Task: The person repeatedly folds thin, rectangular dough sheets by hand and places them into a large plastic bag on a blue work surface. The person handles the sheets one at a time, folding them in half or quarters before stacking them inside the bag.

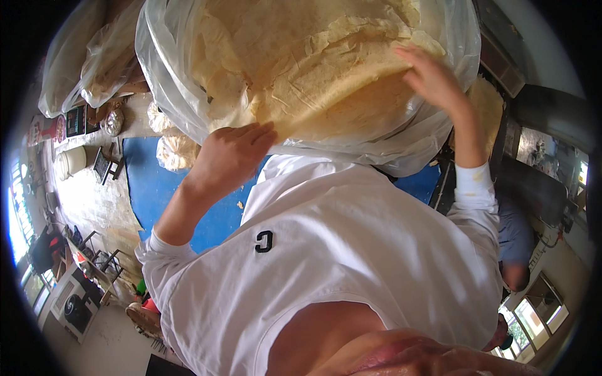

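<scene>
A stack of large, thin, yellowish flatbread-like sheets (329,80) lies in front of me inside a clear plastic bag (164,70), whose loose mouth is gathered around them. My left hand (237,152) is at the near left edge of the sheets, its fingers together over the border and its thumb hidden. On the far right, my right hand (430,77) has its fingers apart and slightly blurred, the fingertips at the sheets' right edge. A raised fold in the top sheet runs between both hands.
Small tied bags of pale food (176,152) sit left on a blue surface (164,197). Further left are a white tub (70,162), a digital scale (75,121) and more filled plastic bags (110,61). Another person (515,235) is behind my right arm.
</scene>
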`<state>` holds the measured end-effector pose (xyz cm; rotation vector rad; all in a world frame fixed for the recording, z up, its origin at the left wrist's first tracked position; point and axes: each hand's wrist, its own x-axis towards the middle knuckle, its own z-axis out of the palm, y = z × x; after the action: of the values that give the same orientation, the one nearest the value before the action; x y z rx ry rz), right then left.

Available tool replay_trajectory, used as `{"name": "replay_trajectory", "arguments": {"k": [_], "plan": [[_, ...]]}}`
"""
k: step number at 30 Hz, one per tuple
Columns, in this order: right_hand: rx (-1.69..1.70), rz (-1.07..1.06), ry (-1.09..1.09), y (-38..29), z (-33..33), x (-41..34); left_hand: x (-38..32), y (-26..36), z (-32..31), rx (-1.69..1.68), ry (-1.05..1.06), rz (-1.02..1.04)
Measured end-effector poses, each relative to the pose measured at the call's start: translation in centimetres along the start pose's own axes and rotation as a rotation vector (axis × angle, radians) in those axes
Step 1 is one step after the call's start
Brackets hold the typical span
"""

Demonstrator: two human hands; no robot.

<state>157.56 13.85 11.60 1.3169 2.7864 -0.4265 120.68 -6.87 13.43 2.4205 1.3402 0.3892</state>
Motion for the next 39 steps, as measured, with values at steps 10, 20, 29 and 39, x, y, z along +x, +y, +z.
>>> {"name": "replay_trajectory", "arguments": {"k": [10, 20, 29, 39], "plan": [[0.215, -0.439, 0.343, -21.8, 13.6, 1.5, 16.1, -12.6, -1.3, -0.786, -0.679, -0.206], [2.711, 0.488, 0.178, -13.7, 8.8, 0.7, 18.2, -16.4, -0.9, 0.509, -0.201, -0.428], [1.569, 0.359, 0.892, -8.3, 6.9, -0.4, 13.5, -2.4, 11.7, 0.143, 0.275, -0.173], [0.203, -0.026, 0.445, -5.2, 7.1, 0.9, 17.2, -6.8, 6.2, 0.538, 0.399, -0.229]]}}
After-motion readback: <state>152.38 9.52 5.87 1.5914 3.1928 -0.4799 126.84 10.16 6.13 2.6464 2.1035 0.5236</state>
